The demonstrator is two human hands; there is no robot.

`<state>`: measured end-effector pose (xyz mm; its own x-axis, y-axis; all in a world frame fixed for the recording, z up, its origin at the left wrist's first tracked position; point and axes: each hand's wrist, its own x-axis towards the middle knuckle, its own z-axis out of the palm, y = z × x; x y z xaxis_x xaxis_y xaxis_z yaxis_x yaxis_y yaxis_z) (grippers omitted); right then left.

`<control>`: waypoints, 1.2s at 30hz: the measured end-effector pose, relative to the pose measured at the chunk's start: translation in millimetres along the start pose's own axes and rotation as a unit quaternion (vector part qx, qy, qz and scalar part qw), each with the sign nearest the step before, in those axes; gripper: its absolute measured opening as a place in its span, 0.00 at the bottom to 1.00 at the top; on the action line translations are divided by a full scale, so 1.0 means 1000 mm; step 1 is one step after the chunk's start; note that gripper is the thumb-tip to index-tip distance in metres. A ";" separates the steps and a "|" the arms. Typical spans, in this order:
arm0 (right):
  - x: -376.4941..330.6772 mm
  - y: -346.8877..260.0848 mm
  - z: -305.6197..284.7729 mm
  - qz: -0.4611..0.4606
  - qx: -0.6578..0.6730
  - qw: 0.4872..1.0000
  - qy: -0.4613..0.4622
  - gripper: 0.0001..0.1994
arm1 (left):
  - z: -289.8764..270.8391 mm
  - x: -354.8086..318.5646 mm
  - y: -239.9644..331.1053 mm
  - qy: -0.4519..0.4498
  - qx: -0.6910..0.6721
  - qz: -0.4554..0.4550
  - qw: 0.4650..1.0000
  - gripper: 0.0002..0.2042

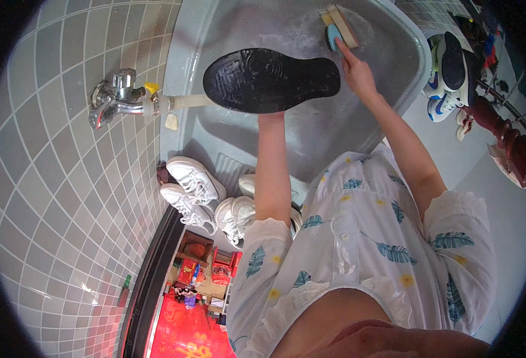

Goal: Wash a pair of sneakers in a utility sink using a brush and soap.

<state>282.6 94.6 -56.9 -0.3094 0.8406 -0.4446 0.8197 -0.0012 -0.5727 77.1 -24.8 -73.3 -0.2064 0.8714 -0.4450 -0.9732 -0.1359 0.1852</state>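
A wet, glossy black shoe sole (272,80) is held up flat over the grey sink (418,65), its broad end to the left. My left hand (272,116) holds it from underneath, so the fingers are hidden. I cannot tell whether it is a loose insole or the bottom of a whole shoe. At the far right of the basin, my right hand (358,77) is closed on a scrubbing brush (341,28) with pale bristles and some light blue. One finger stretches along it, and the brush rests among suds.
A chrome tap (119,98) with a pale hose (185,101) juts from the tiled wall at left. White sneakers (194,185) crowd the sink's near left edge. More shoes (448,77) stand at the right. A pale soap-like lump (171,122) lies near the tap.
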 end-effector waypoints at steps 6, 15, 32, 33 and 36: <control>0.008 0.012 0.001 -0.049 -0.013 0.999 -0.012 0.30 | 0.007 -0.007 -0.001 -0.026 0.048 -0.004 0.998 0.18; -0.010 -0.015 0.022 0.033 0.034 0.998 -0.042 0.29 | -0.002 -0.011 0.031 0.434 0.355 0.126 0.819 0.30; -0.083 -0.071 0.148 -0.126 0.121 0.984 -0.047 0.32 | -0.048 -0.005 0.021 0.352 0.288 0.050 0.889 0.20; -0.076 -0.076 0.141 -0.066 0.070 0.985 -0.142 0.32 | -0.047 -0.006 0.023 0.334 0.268 0.056 0.902 0.20; 0.010 -0.101 0.134 -0.135 0.071 0.988 0.012 0.34 | -0.043 0.001 0.019 0.304 0.249 0.040 0.919 0.20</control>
<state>131.6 30.4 -95.9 -0.4948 0.8330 -0.2476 0.6324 0.1498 -0.7600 54.3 -46.9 -107.5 -0.4410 0.4229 -0.7917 -0.8170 0.1762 0.5491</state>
